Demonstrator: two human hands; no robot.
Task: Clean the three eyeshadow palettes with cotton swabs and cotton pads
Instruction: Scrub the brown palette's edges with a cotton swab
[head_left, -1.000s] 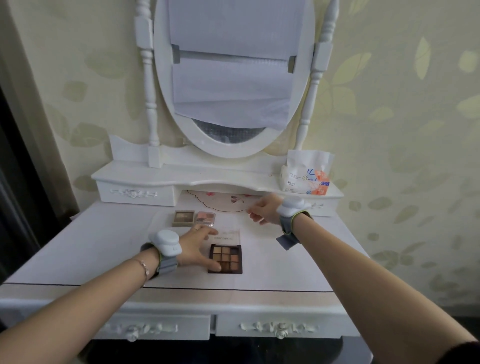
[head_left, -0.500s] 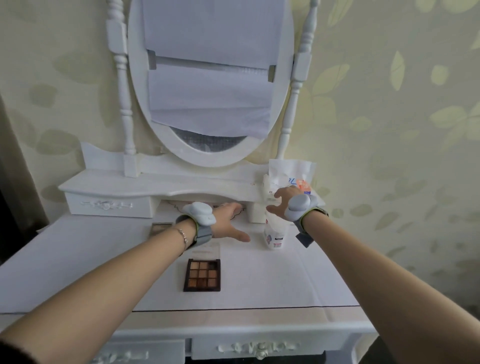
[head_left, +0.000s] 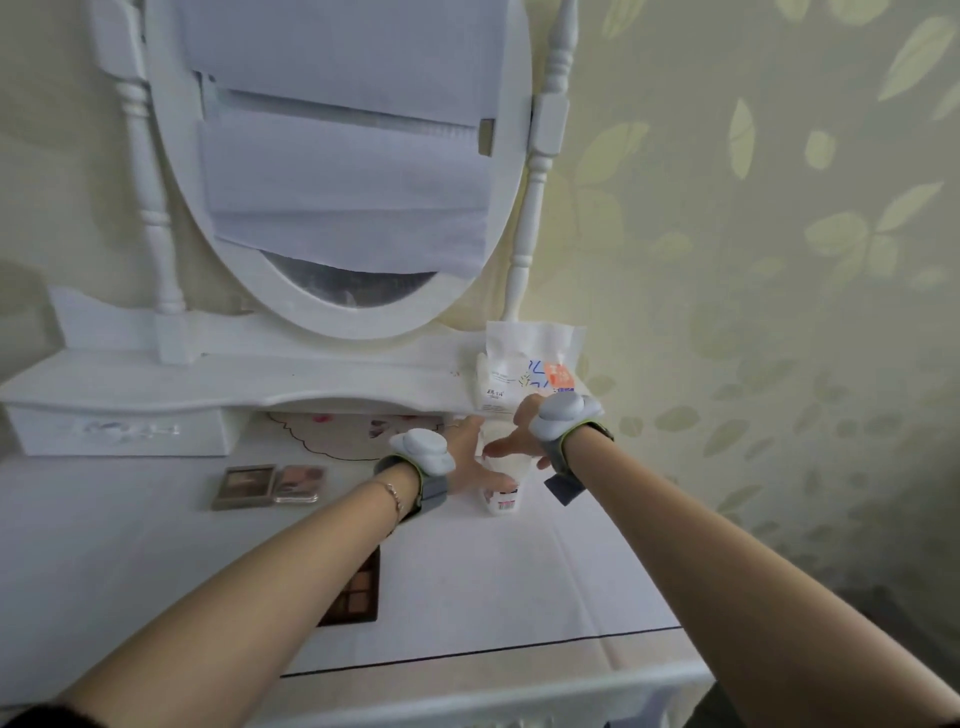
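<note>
Both hands meet at a small white plastic bottle (head_left: 503, 496): left hand (head_left: 470, 457) fingers spread loose against it, right hand (head_left: 519, 436) gripping its top

My two bare forearms, a pale grey rounded tracker on each wrist (head_left: 423, 451) (head_left: 566, 413), grey straps edged in green, a thin bracelet (head_left: 393, 496) on my left wrist, dark sleeve edge at lower left (head_left: 31, 719)
</note>
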